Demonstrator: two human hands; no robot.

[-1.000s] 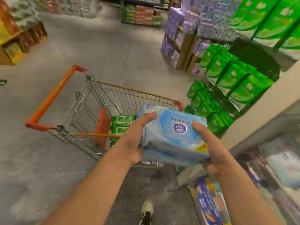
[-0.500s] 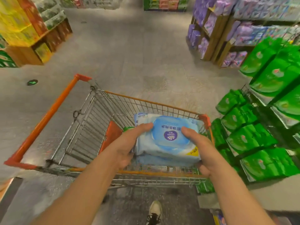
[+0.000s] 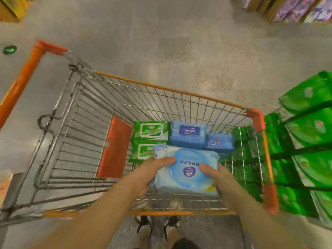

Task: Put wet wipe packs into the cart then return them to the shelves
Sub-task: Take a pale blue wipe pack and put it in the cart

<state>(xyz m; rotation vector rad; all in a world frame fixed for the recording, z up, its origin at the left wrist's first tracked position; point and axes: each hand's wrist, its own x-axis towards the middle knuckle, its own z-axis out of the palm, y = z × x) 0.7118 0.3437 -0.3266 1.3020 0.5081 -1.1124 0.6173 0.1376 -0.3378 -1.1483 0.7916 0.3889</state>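
Both hands hold a light blue wet wipe pack (image 3: 186, 169) inside the wire cart (image 3: 161, 108), low over its near right part. My left hand (image 3: 149, 173) grips the pack's left side, thumb on top. My right hand (image 3: 215, 174) grips its right side. Behind the pack in the cart lie two green wipe packs (image 3: 150, 131), a blue pack with a purple label (image 3: 188, 133) and a smaller dark blue pack (image 3: 219, 141).
The cart has an orange handle (image 3: 19, 81) at the left and an orange flap (image 3: 115, 148) inside. Green packages (image 3: 309, 133) fill the shelves right of the cart. Purple packs (image 3: 296, 8) stand far right. Grey floor lies beyond; my shoes (image 3: 158, 229) show below.
I have stepped up to the cart and my view has tilted down. Both hands lowered the light blue pack from above the cart's rim down into the basket.
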